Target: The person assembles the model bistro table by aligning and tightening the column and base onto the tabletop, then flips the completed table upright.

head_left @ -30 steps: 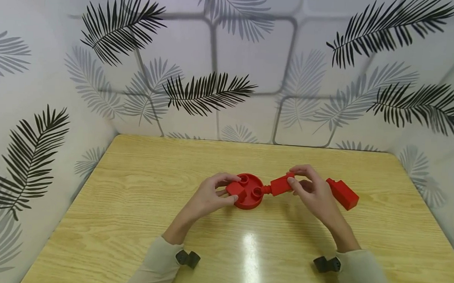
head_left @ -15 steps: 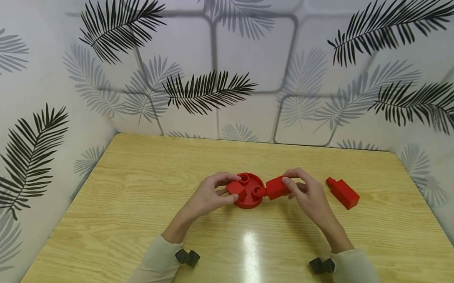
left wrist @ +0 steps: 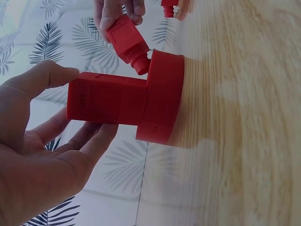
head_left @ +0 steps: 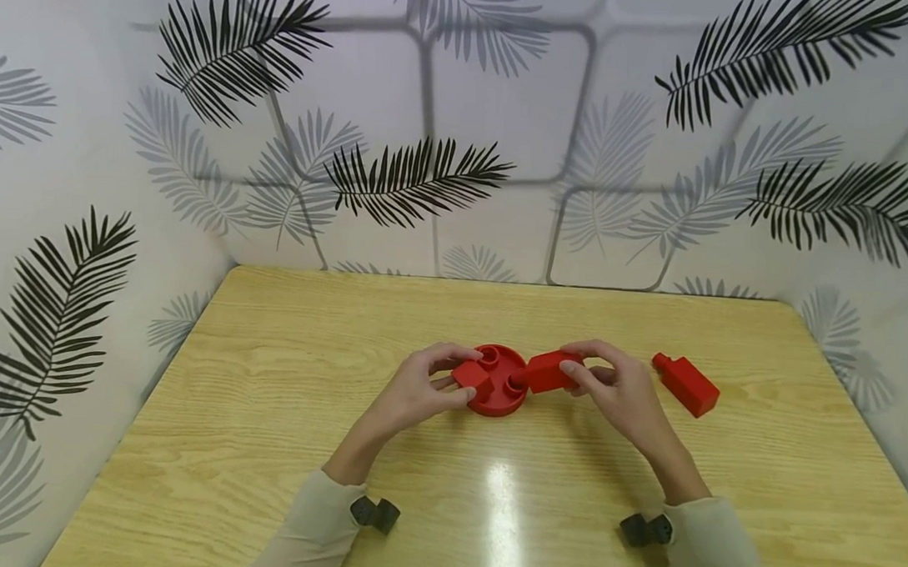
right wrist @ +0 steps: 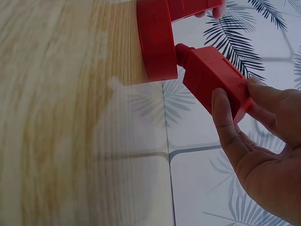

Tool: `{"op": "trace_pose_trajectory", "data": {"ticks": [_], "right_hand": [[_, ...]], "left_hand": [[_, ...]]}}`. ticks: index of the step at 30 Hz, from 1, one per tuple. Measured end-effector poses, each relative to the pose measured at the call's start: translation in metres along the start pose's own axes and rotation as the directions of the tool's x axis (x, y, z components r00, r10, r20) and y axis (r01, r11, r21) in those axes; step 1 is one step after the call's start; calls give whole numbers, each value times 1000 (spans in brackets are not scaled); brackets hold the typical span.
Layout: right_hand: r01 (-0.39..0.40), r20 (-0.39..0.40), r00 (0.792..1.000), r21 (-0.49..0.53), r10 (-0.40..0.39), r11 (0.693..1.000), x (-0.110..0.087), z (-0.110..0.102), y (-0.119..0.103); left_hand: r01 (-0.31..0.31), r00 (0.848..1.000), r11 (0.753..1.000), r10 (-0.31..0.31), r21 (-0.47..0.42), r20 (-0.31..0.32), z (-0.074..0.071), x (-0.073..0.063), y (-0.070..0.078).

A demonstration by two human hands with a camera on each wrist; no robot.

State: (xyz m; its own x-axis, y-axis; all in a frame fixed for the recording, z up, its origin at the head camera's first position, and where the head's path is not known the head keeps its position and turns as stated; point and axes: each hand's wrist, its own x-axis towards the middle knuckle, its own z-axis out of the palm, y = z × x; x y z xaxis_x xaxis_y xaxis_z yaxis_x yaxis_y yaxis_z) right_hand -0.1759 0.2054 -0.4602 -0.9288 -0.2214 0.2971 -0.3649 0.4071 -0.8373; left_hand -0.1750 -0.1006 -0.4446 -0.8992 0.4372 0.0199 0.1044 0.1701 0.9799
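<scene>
A round red base [head_left: 505, 370] with a raised rim and ring-shaped sockets lies on the table. One red block [left wrist: 106, 98] stands upright on its left side, gripped between the thumb and fingers of my left hand [head_left: 413, 390]. My right hand [head_left: 617, 389] pinches a second red block [right wrist: 214, 80] by its far end. That block is tilted, its threaded round neck [right wrist: 183, 54] pointing down at the base's right rim, close over the front-right socket [head_left: 514, 389]. The back socket [head_left: 489, 356] has nothing in it.
Another red block [head_left: 689, 387] with a neck lies on its side on the wooden table [head_left: 269, 410], right of my right hand. Behind the table rises a wall [head_left: 498, 110] with a leaf pattern. Dark wrist cameras [head_left: 375, 515] sit at both cuffs.
My right hand has moved left with its block, bringing the neck from outside the rim to over the socket and tilting the block up a little. My left hand keeps its grip.
</scene>
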Motion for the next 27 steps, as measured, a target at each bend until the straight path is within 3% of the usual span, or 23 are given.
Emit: {"op": "trace_pose_trajectory", "data": {"ticks": [4,9,12,21,27], "right_hand": [[-29,68,997,-6,30,1000,0,-4,-4],[-54,196,979,-2,54,999,-2,-11,-10],[-58,223,974,28,50,998,-2,-13,-12],[72,79,994,-28,-70,997,-2,-3,-14],[111,21,994,23,-111,994,-2,11,-14]], "left_hand": [[0,1000,1000,0,5,-7,-1,0,0],[4,1000,1000,-4,8,-16,-3,0,-2],[-2,1000,1000,2,0,-15,-4,0,-3],[-11,1000,1000,11,-17,-6,-4,1,-5],[-13,1000,1000,13,-23,-5,-4,1,-5]]}}
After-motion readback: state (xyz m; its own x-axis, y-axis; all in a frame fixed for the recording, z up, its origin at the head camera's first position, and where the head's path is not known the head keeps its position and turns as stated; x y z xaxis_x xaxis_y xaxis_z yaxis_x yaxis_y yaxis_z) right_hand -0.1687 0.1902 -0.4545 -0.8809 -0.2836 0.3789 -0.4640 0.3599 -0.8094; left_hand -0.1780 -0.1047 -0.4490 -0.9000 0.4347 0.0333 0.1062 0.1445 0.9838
